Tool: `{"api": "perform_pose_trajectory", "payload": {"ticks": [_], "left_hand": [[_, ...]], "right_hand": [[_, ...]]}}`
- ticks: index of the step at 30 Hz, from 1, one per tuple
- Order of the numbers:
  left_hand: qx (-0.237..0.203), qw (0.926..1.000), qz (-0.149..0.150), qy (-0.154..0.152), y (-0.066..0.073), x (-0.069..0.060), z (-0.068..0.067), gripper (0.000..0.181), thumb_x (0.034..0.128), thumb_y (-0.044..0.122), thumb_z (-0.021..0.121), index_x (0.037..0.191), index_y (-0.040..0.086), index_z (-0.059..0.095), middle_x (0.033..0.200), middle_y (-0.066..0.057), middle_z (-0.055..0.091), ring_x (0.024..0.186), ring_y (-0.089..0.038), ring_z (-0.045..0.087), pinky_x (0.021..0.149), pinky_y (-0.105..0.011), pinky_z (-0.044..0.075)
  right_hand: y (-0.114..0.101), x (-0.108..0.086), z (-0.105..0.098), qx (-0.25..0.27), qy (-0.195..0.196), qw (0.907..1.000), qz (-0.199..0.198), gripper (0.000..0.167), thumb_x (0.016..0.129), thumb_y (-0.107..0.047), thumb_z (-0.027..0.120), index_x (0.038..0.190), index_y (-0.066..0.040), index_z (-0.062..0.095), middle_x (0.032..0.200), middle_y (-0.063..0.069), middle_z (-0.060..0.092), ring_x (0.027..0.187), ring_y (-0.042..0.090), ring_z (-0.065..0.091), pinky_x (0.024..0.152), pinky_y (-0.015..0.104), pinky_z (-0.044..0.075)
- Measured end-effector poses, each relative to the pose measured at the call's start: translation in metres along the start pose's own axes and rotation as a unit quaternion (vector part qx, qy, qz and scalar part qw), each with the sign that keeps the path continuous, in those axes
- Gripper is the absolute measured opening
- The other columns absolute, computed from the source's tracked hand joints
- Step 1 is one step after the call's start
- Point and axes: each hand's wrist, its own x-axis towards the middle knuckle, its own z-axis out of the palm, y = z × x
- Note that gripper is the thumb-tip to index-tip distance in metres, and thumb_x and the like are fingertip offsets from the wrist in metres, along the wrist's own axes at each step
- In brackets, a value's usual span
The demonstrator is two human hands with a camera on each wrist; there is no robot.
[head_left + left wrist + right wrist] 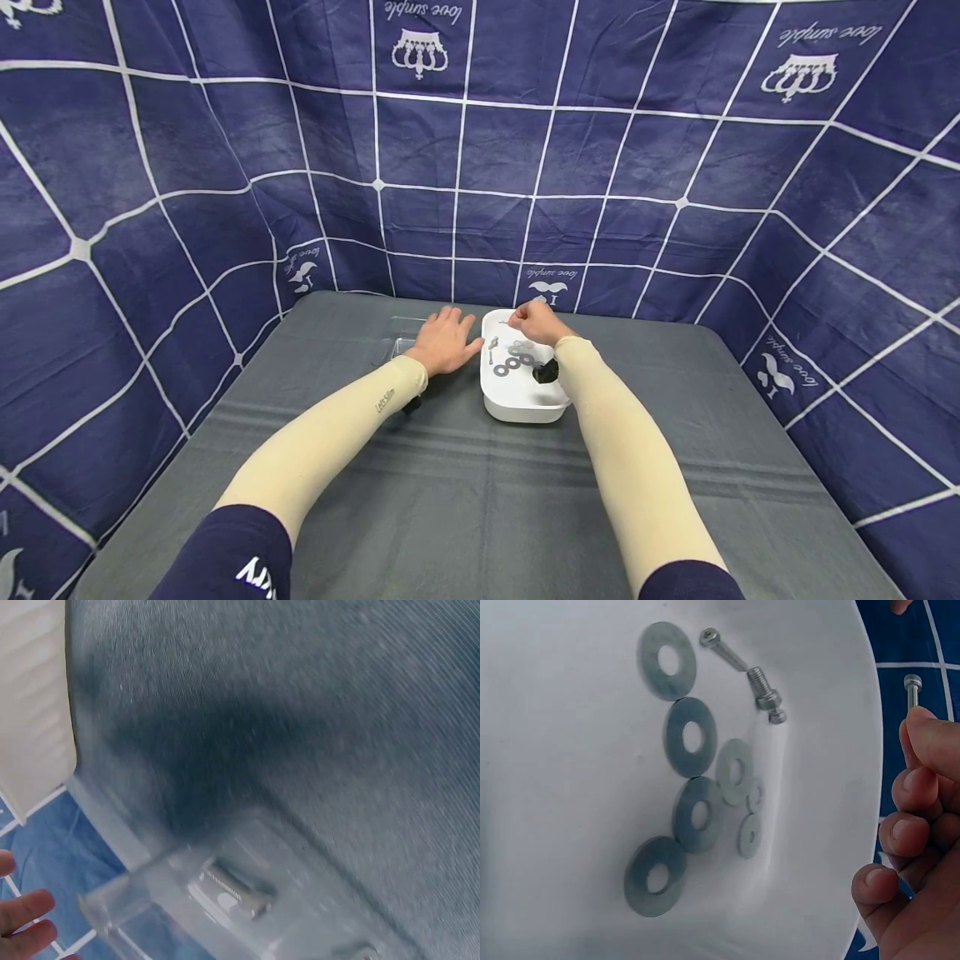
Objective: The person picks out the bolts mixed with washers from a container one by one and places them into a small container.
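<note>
Over the far end of a white tray [525,410], my right hand [537,322] pinches a small silver socket-head screw [912,690] between thumb and forefinger, head outward. Inside the tray lie several flat metal washers [679,736] of different sizes, some touching. Two more screws, a thin one [727,652] and a thicker one [759,684], lie near the tray's wall. My left hand [444,340] is spread with straight fingers just left of the tray, its thumb close to the rim. Whether it touches the table cannot be told.
A clear plastic container [112,896] stands on the table by my left wrist. In it lies a small grey cylindrical piece [229,885] with lettering. Grey cloth [450,500] covers the table, and a blue gridded curtain [495,150] hangs behind and on both sides.
</note>
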Motion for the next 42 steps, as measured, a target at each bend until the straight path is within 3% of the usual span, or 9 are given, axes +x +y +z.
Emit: {"api": "perform_pose_trajectory", "payload": {"ticks": [6,14,23,29,34,42], "left_hand": [[0.002,0.9999,-0.012,-0.004,-0.013,-0.003,-0.003,0.066,0.1031,0.056,0.036,0.151,0.012,0.045,0.145,-0.017,0.047,0.139,-0.032,0.039,0.111,-0.052,0.037],[-0.001,0.9996,-0.025,0.011,-0.03,-0.009,-0.006,0.065,0.1019,0.056,0.042,0.15,0.012,0.047,0.141,-0.017,0.05,0.136,-0.033,0.041,0.108,-0.054,0.039],[-0.004,0.9989,-0.046,0.001,-0.049,-0.018,-0.005,0.066,0.1013,0.056,0.042,0.152,0.014,0.045,0.144,-0.018,0.048,0.138,-0.036,0.039,0.108,-0.057,0.037],[0.005,0.9981,-0.061,-0.006,-0.062,-0.023,-0.006,0.067,0.1013,0.058,0.04,0.154,0.017,0.043,0.145,-0.017,0.046,0.139,-0.035,0.039,0.109,-0.057,0.036],[0.004,0.9972,-0.073,-0.017,-0.072,-0.028,-0.009,0.068,0.1014,0.059,0.038,0.156,0.018,0.04,0.149,-0.018,0.043,0.141,-0.036,0.035,0.111,-0.058,0.033],[-0.008,0.9962,-0.086,-0.014,-0.091,-0.04,-0.012,0.069,0.1005,0.059,0.041,0.155,0.017,0.042,0.148,-0.019,0.044,0.142,-0.037,0.035,0.111,-0.061,0.032]], "right_hand": [[-0.006,0.006,-0.002,0.002,0.002,0.9995,-0.03,0.026,0.1,-0.013,0.059,0.098,0.009,0.072,0.101,0.021,0.072,0.081,0.016,0.057,0.079,0.029,0.047],[-0.017,0.013,-0.001,0.003,-0.005,0.9995,-0.03,0.025,0.101,-0.015,0.058,0.098,0.006,0.072,0.088,0.006,0.065,0.082,0.016,0.055,0.077,0.028,0.045],[-0.038,0.02,0.002,-0.009,-0.023,0.9983,-0.054,0.028,0.101,-0.015,0.056,0.106,0.006,0.073,0.106,0.02,0.072,0.087,0.016,0.059,0.085,0.031,0.048],[-0.049,0.026,0.004,0.006,-0.029,0.9957,-0.088,0.024,0.099,-0.014,0.057,0.095,0.0,0.075,0.097,0.013,0.073,0.082,0.016,0.058,0.08,0.031,0.049],[-0.061,0.033,0.011,-0.004,-0.032,0.9963,-0.08,0.024,0.1,-0.012,0.054,0.098,-0.001,0.076,0.098,0.011,0.074,0.085,0.016,0.058,0.082,0.03,0.048],[-0.079,0.039,0.028,-0.034,-0.025,0.9945,-0.096,0.022,0.099,-0.011,0.057,0.095,-0.002,0.076,0.089,0.008,0.071,0.074,0.012,0.051,0.072,0.024,0.042]]}}
